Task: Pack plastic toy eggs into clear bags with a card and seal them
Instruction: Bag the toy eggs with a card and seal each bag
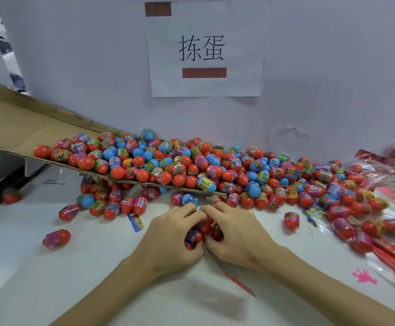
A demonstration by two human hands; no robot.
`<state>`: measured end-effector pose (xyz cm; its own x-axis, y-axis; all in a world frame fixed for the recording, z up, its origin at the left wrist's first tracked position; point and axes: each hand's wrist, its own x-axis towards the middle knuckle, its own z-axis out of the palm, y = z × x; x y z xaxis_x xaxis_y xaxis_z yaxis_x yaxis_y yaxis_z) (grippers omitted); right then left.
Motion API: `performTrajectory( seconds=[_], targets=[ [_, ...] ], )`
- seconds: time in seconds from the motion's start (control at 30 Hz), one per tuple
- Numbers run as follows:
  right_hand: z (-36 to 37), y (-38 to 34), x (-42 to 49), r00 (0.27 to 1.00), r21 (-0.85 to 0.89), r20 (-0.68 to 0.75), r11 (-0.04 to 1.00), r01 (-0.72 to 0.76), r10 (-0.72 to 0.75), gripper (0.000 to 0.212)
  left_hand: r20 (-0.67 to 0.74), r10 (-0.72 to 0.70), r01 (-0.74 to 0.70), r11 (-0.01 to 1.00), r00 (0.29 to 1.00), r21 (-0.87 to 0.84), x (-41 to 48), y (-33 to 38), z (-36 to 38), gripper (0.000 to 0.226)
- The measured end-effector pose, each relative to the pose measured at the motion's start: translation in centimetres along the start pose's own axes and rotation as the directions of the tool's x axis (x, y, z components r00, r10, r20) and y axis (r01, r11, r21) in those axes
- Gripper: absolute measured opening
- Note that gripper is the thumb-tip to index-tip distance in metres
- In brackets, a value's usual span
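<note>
Bright, even, diffuse light, no glare. Soft shadow under forearms on white table (50, 278). Wide-angle bending at edges. Motion blur on right-side bags (380, 234), hands slightly soft; wall sign (205, 50) sharp.

One head-worn camera looks forward and down (wide-angle, close) over the table (50, 278) toward the wall (332, 67).

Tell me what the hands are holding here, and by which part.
Both the left hand and right hand cup a cluster of red toy eggs from opposite sides; whether a bag surrounds them cannot be told.
</note>
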<state>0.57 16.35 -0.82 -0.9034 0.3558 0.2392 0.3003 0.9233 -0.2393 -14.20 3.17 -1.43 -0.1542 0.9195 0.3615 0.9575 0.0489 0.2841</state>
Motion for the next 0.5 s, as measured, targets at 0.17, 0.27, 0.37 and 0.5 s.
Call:
performTrajectory(
  seconds=[0.17,0.27,0.37,0.5],
  targets=[
    [-0.7,0.7,0.5,0.999,0.023,0.039,0.999,-0.031,0.03,0.045,0.011,-0.243,0.234,0.945,0.97,0.23,-0.2,2.1,1.6,0.05],
    [-0.6,0.9,-0.4,0.999,0.056,-0.025,0.998,-0.021,0.022,0.038,-0.059,-0.238,0.246,0.938,0.969,0.244,-1.2,2.1,2.0,0.04],
    [-0.7,1.4,-1.9,0.991,0.148,-0.128,0.989,-0.021,0.04,0.035,-0.092,-0.179,0.193,0.963,0.98,0.185,-0.8,1.9,1.8,0.027],
    [-1.1,2.4,-3.1,0.964,0.244,-0.25,0.969,-0.029,0.092,0.037,-0.097,-0.111,0.121,0.987,0.989,0.105,-0.6,1.5,1.0,0.03]
  ],
)
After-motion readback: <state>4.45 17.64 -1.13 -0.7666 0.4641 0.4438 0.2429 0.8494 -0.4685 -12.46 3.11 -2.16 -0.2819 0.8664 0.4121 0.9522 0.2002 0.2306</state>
